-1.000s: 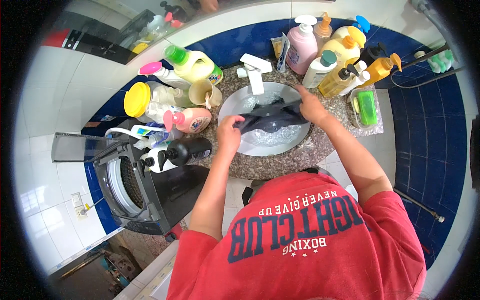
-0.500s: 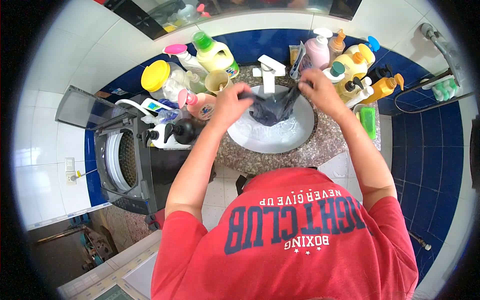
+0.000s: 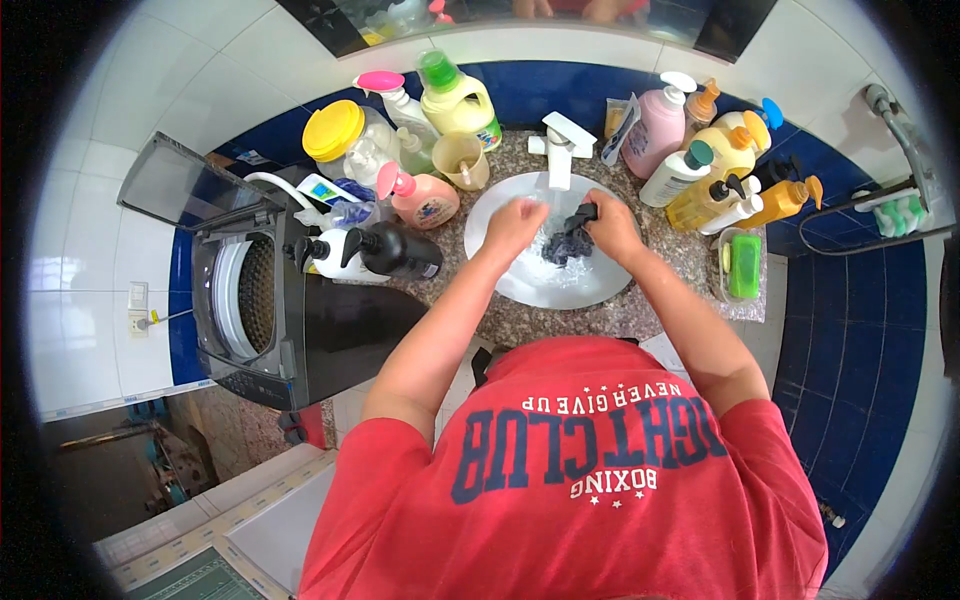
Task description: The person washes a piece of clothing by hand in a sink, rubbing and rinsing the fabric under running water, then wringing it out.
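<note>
My right hand [image 3: 612, 228] grips one end of a small dark cloth [image 3: 570, 243], and the rest hangs bunched and wet over the white oval sink [image 3: 500, 280]. My left hand [image 3: 514, 230] is just left of the cloth with its fingers curled in; nothing shows in it, and a small gap separates it from the cloth. Between and behind both hands stands the white faucet [image 3: 560, 152], its spout over the basin. Shallow, bright water shows in the bowl beneath the cloth.
Left of the sink, a beige cup [image 3: 460, 162], a pink pump bottle [image 3: 422, 203] and a black pump bottle [image 3: 405, 250] crowd the counter. Several bottles stand right, with a green soap bar [image 3: 744, 267]. An open washing machine [image 3: 320, 335] adjoins the counter.
The cloth, earlier stretched between both hands, now hangs bunched lower in the basin from my right hand. My left hand has let go of it and moved right, nearer the faucet.
</note>
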A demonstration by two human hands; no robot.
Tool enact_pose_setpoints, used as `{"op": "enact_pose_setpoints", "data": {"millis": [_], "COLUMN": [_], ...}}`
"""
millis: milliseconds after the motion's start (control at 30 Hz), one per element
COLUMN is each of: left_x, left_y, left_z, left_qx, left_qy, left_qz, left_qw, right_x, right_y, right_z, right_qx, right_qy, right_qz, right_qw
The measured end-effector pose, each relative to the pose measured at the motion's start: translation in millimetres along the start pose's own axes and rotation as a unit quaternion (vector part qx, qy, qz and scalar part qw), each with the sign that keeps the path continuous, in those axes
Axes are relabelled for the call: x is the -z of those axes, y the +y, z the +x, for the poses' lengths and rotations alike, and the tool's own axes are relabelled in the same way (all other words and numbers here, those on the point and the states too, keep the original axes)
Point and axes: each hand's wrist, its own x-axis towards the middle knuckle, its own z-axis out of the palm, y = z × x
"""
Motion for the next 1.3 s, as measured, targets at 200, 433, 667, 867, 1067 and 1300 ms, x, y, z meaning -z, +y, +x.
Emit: {"op": "enact_pose_setpoints", "data": {"millis": [200, 433, 667, 867, 1067, 1300], "left_x": [-37.7, -63.4, -32.5, -27.4, -4.7, -0.8], "left_y": [-70.6, -78.7, -58.6, -48.3, -43.6, 8.0], "left_z": [25.2, 52.6, 25.1, 25.4, 22.6, 3.5], "left_qx": [0.369, 0.272, 0.277, 0.260, 0.244, 0.259], "left_qy": [-0.089, -0.203, -0.308, -0.226, -0.239, -0.270], "left_qz": [-0.489, -0.498, -0.438, -0.525, -0.571, -0.609], "left_qw": [0.785, 0.798, 0.798, 0.778, 0.747, 0.700], "right_x": [45.6, 49.0, 26.2, 12.9, -4.5, -29.4], "right_y": [-85.1, -87.8, 2.1, -19.9, -21.0, 37.4], "right_z": [-16.8, -15.7, 33.9, 48.0, 29.2, -9.6], "right_qx": [0.049, 0.028, 0.125, 0.043, -0.043, -0.224], "right_qy": [-0.099, -0.097, 0.022, 0.012, -0.009, 0.052], "right_qz": [0.101, 0.094, -0.199, -0.324, -0.276, 0.325], "right_qw": [0.989, 0.990, 0.972, 0.945, 0.960, 0.917]}}
